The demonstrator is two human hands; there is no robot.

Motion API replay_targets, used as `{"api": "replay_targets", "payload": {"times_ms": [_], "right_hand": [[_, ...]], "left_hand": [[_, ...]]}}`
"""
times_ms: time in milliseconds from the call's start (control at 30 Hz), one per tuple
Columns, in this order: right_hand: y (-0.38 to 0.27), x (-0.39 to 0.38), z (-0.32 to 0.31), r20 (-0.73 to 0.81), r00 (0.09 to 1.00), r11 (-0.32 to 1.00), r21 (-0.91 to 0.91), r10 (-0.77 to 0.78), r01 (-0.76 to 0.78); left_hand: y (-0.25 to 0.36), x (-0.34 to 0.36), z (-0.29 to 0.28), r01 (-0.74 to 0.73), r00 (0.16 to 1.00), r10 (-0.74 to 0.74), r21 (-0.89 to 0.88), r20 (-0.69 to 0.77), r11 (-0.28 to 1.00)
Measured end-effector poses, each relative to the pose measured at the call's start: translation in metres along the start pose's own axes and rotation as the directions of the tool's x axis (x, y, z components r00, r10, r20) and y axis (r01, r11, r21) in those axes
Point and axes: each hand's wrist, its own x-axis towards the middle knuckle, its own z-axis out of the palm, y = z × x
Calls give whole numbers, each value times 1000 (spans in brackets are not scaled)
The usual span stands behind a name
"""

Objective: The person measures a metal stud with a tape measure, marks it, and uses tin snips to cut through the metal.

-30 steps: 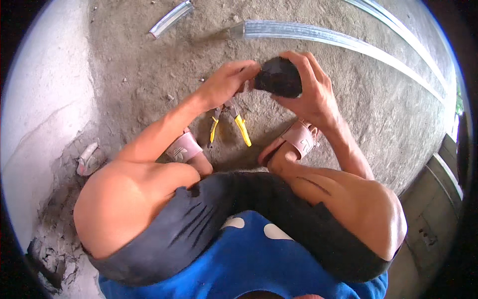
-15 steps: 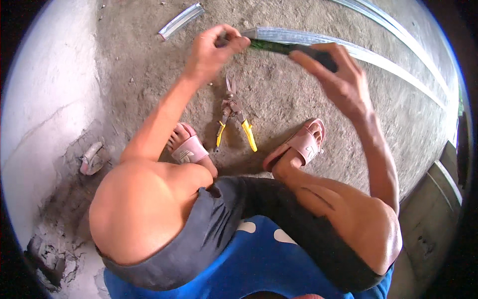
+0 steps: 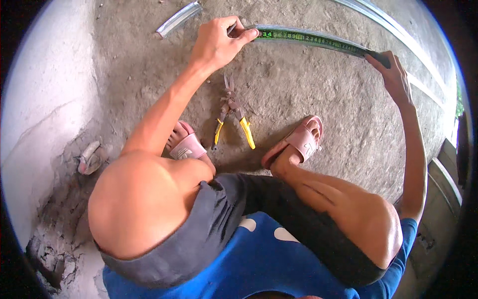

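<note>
A green tape measure (image 3: 311,39) is drawn out along a long metal channel (image 3: 420,85) on the ground. My left hand (image 3: 221,42) pinches the tape's end at the left end of the channel, thumb on top. At the far right, my right hand (image 3: 396,77) is closed around the dark tape case, mostly covered by my fingers. The blade lies over the channel, hiding much of it. Between my feet, a pair of tin snips (image 3: 232,110) with yellow grips rests on the ground, its jaws apart and pointing away from me.
A short cut piece of metal channel (image 3: 179,19) lies at the far left. More long metal strips (image 3: 398,39) run along the far right. A pale wall (image 3: 50,84) rises on the left, with rubble (image 3: 89,158) at its foot. Grey boards (image 3: 433,209) stand at the right.
My right hand has moved right with the tape case, drawing out a longer stretch of blade. My left hand has shifted slightly right and away from me, still on the tape's end.
</note>
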Motion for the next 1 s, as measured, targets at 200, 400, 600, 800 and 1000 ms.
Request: {"api": "replay_targets", "payload": {"times_ms": [200, 400, 600, 800, 1000], "right_hand": [[17, 7, 17, -22, 999, 998, -61, -27, 25], [15, 2, 21, -50, 997, 994, -98, -60, 55], [18, -1, 28, -75, 996, 997, -58, -46, 42], [19, -1, 26, -81, 995, 998, -23, -60, 58], [19, 4, 32, -89, 995, 999, -39, -36, 33]], "left_hand": [[2, 4, 3, -28, 1000, 28, 18, 14, 999], [-30, -35, 10, 117, 988, -111, 53, -108, 992], [-41, -141, 27, 94, 924, -276, 541, 266, 835], [-62, -153, 40, 269, 911, -330, 250, 248, 930], [-48, -157, 34, 234, 940, -230, 14, 250, 972]]}}
